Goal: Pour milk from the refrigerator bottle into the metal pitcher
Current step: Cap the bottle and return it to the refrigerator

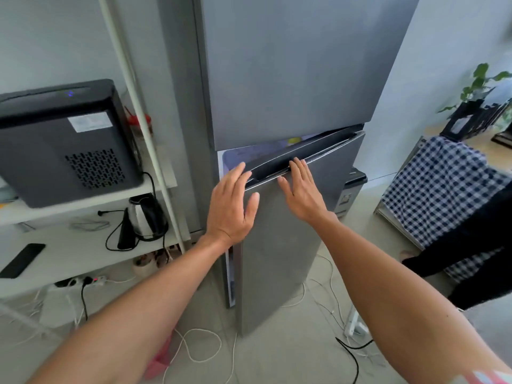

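Note:
A tall grey refrigerator (pixel 288 79) stands straight ahead. Its lower door (pixel 279 245) is ajar by a narrow gap along the left side, and a lit strip of the interior (pixel 232 159) shows above it. My left hand (pixel 232 206) lies flat against the door's upper left corner, fingers spread over its edge. My right hand (pixel 302 189) rests open on the door's top edge, to the right of the left hand. Neither hand holds anything. No milk bottle and no metal pitcher is in view.
A white shelf unit (pixel 91 200) on the left carries a black appliance (pixel 63 139), an electric kettle (pixel 146 214) and a phone (pixel 22 259). Cables and a power strip (pixel 91 281) lie on the floor. A checked cloth over a rack (pixel 437 189) stands right.

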Demonstrator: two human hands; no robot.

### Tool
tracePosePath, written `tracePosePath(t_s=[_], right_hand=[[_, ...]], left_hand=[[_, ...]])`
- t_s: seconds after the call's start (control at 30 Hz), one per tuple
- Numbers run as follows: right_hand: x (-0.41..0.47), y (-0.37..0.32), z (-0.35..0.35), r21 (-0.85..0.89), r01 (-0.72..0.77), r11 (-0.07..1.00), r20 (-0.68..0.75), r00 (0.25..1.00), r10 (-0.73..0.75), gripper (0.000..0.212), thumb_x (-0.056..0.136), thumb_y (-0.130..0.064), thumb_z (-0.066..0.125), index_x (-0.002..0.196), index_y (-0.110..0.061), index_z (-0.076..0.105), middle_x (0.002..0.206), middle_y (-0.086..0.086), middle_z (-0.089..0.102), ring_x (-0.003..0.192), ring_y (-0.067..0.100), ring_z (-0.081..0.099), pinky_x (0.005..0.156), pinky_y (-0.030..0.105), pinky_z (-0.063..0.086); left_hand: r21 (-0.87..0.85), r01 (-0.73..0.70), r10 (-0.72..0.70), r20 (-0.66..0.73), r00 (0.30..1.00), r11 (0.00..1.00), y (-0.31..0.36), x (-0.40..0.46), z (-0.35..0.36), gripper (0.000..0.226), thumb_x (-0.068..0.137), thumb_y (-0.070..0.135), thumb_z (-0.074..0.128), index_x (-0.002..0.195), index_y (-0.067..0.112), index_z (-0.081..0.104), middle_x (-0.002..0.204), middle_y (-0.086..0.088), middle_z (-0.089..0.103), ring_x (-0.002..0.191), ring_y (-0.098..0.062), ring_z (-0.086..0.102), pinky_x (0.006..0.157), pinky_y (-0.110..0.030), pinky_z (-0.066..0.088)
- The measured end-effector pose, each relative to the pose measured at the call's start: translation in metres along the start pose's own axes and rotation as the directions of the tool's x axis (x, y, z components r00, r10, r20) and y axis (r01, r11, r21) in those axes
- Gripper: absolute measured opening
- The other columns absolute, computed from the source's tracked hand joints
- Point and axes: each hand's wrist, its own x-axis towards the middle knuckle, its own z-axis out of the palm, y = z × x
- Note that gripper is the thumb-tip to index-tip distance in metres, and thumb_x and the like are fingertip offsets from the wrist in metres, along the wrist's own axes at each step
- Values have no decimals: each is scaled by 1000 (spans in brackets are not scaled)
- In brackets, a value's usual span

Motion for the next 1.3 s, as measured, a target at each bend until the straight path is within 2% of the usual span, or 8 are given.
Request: tracePosePath(t_s=[0.07, 0.23, 0.47, 0.6, 0.83, 1.07, 1.2, 1.3], right_hand=[[8, 1, 3, -16, 39, 999, 35, 999, -38, 67, 112, -45, 32, 165, -7, 15, 175, 1, 6, 160, 13, -8, 120, 24, 4], [28, 8, 3, -74, 126, 989, 164, 980, -112, 66, 113, -31, 34, 165, -6, 3, 175, 4, -5, 160, 20, -14, 125, 46, 20], [58, 5, 6, -92, 196, 976, 284, 945, -163, 71, 111, -16, 39, 163, 2, -6, 173, 13, -14, 158, 28, -19, 129, 40, 6], [72, 0, 9, -112, 197, 974, 348, 926, -147, 75, 109, -12, 39, 162, 1, -12, 171, 14, -20, 157, 29, -23, 129, 42, 1], [79, -1, 13, -156, 167, 973, 384, 918, -96, 81, 105, -11, 38, 162, -8, -20, 170, 2, -28, 155, 21, -29, 126, 53, 16], [80, -1, 12, -186, 178, 966, 396, 914, -92, 82, 107, -15, 40, 162, -8, -20, 170, 3, -28, 155, 22, -29, 126, 55, 17], [77, -6, 5, -160, 165, 973, 381, 920, -94, 82, 106, -15, 44, 164, -7, -14, 172, 4, -22, 157, 22, -24, 125, 54, 20], [61, -19, -7, -38, 102, 994, 262, 961, -89, 73, 106, -16, 45, 166, -9, 4, 175, 2, -2, 161, 18, -6, 121, 51, 31]], left_hand=[[106, -44, 32, 112, 993, 993, 2, -4, 7, 55, 102, 30, 55, 149, 2, 47, 161, -13, 41, 150, -29, 36, 121, -45, 29], [362, 10, -116, 272, 955, 932, -3, 0, 21, 66, 109, 44, 36, 160, 3, 26, 169, -12, 22, 159, -23, 11, 128, -44, 11], [541, 65, -272, 313, 910, 839, -16, 26, 23, 69, 109, 49, 28, 160, 4, 25, 169, -12, 24, 157, -26, 18, 128, -42, 12], [537, 102, -341, 367, 865, 837, -24, 42, 23, 71, 109, 50, 23, 163, 6, 15, 171, -11, 13, 159, -23, 8, 129, -39, 7], [499, 92, -332, 417, 846, 862, -36, 47, 21, 71, 109, 48, 25, 163, 6, 7, 172, -10, 4, 159, -21, -1, 129, -35, 4], [472, 115, -338, 423, 841, 874, -36, 48, 20, 71, 109, 49, 25, 164, 8, 6, 173, -8, 2, 159, -19, -4, 129, -34, 2], [459, 128, -345, 429, 835, 879, -35, 47, 18, 72, 109, 51, 25, 164, 9, 5, 173, -7, 0, 159, -17, -6, 128, -33, 1], [388, 187, -355, 425, 833, 902, -34, 48, 19, 75, 108, 53, 28, 164, 9, 3, 173, -5, -3, 158, -16, -9, 129, -34, 1]])
